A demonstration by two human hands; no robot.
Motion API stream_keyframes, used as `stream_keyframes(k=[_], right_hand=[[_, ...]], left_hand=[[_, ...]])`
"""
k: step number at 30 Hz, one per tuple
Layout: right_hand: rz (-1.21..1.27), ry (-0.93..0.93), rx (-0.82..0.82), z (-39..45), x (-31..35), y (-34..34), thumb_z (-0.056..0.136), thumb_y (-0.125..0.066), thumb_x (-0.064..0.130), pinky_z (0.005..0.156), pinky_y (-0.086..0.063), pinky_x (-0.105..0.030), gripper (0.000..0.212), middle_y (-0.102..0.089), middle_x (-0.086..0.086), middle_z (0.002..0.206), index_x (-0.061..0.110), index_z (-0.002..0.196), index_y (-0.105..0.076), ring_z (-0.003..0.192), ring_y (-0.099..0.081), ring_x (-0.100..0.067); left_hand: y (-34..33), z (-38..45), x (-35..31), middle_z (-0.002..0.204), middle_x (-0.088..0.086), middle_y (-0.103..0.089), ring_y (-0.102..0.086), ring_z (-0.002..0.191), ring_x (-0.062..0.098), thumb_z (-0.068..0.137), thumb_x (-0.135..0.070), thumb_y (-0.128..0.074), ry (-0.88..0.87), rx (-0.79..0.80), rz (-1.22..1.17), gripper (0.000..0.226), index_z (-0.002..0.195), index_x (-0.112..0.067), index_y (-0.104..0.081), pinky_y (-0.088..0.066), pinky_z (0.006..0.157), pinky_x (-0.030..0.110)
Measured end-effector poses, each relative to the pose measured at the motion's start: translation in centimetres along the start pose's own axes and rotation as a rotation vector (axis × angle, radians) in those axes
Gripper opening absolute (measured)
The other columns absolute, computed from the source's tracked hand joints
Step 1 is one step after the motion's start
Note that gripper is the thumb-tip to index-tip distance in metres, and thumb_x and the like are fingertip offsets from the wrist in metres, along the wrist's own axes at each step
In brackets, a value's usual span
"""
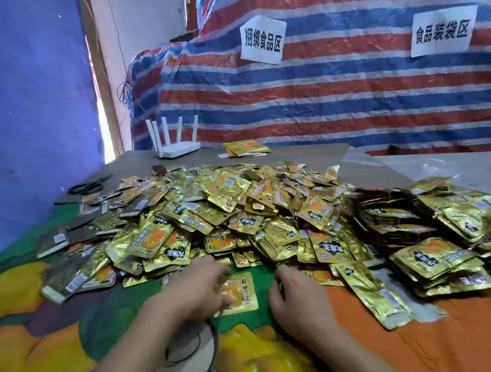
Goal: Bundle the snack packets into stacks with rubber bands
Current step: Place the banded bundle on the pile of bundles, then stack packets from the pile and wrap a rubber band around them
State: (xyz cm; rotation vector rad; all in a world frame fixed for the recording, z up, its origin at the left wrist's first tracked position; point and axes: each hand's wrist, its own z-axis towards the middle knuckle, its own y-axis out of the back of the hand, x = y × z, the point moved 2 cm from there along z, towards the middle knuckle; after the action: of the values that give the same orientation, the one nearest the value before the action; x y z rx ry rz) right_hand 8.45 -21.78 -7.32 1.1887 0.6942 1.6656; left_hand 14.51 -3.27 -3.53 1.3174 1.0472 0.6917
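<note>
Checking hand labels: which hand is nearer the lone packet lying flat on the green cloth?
Left. The left hand overlaps the packet at its left edge; the right hand sits apart to its right.
</note>
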Motion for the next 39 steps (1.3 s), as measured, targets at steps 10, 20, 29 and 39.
stream_keyframes(k=[10,20,29,39], right_hand=[[0.031,-0.027,-0.019,0.6,-0.1,-0.3,0.101,-0.043,0.045,0.057,-0.03,-0.033,0.033,-0.048,0.004,0.069,0.021,0.079,-0.046,0.066,-0.05,-0.02],[-0.399,-0.142,-0.022,6.3,-0.3,-1.1,0.099,-0.046,0.054,0.108,-0.032,-0.043,0.047,-0.047,-0.003,0.142,0.026,0.135,-0.052,0.132,-0.041,-0.027],[-0.334,-0.085,0.03,6.3,-0.6,-1.6,0.101,-0.042,0.049,0.114,-0.03,-0.042,0.054,-0.046,-0.007,0.15,0.02,0.147,-0.043,0.136,-0.043,-0.029],[-0.124,0.04,-0.298,4.7,1.1,0.1,0.086,-0.068,0.014,0.113,-0.031,-0.054,0.009,-0.073,0.002,0.086,0.019,0.093,-0.071,0.088,-0.069,-0.023]], left_hand=[[-0.2,0.0,4.4,0.091,-0.013,-0.063,-0.062,0.075,0.007,0.087,-0.036,-0.071,0.248,-0.706,-0.727,0.028,0.106,-0.037,-0.05,-0.05,0.056,0.03],[-1.9,0.4,4.8,0.077,-0.014,-0.059,-0.061,0.057,0.002,0.086,-0.037,-0.073,0.338,-0.905,-0.758,0.038,0.114,-0.036,-0.047,-0.045,0.037,0.017],[-2.1,0.5,5.5,0.084,-0.027,-0.045,-0.05,0.066,-0.025,0.088,-0.036,-0.071,0.392,-0.929,-0.817,0.046,0.128,-0.027,-0.049,-0.032,0.039,0.007],[-2.0,0.7,6.2,0.092,-0.023,-0.043,-0.044,0.075,-0.007,0.087,-0.04,-0.071,0.417,-0.934,-0.862,0.055,0.133,-0.021,-0.048,-0.037,0.061,0.02]])
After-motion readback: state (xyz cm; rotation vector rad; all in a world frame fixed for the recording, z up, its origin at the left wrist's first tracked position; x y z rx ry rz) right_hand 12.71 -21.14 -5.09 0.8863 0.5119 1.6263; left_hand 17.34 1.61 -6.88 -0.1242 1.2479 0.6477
